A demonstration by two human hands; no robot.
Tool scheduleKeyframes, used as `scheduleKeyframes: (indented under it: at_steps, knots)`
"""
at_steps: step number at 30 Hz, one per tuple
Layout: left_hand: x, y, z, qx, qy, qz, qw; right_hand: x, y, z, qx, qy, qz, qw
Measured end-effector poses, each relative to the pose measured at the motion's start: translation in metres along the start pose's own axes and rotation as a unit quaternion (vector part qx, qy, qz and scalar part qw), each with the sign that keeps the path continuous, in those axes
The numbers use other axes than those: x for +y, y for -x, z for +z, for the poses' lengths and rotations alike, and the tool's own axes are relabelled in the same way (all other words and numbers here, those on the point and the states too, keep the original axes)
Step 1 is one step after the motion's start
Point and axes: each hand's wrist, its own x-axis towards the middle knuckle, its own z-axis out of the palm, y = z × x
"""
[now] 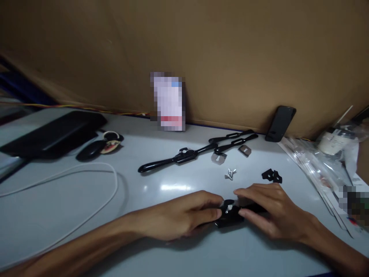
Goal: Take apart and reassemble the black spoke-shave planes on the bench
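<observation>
Both my hands rest on the pale tabletop (161,246), meeting over a small black metal part (227,217) with a silver screw head on top. My left hand (184,217) grips the part's left end, its fingers curled around it. My right hand (268,211) pinches the right end, fingers pressed on it. Just beyond lie a few loose silver screws (230,173) and a small black clamp piece (271,176). Further back lie black spokeshave-like tools with long handles (178,157) (235,141) and two thin metal blades (218,157) (245,150).
A black phone (280,124) leans on the cardboard wall (230,57). Clear plastic bags (314,165) lie at right. At left sit a black flat case (54,132), a mouse (91,150), a keyring (112,141) and a white cable (112,181). A blurred-out card (169,102) stands at the back.
</observation>
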Motion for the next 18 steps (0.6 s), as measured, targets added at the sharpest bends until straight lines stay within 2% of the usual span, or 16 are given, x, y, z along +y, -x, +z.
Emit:
scheduleKeyframes:
  at_steps: [5, 10, 18]
  knots:
    - [0.004, 0.000, -0.004, -0.003, 0.022, -0.020, 1.000, 0.009, 0.003, -0.002, -0.030, -0.073, 0.080, 0.994]
    - [0.002, -0.001, -0.005, -0.014, 0.012, -0.022, 1.000, 0.011, 0.003, -0.002, -0.074, -0.081, 0.066, 0.992]
    - [-0.001, 0.001, 0.002, 0.007, -0.005, -0.001, 1.000, -0.002, 0.007, 0.003, -0.089, 0.107, -0.012, 0.990]
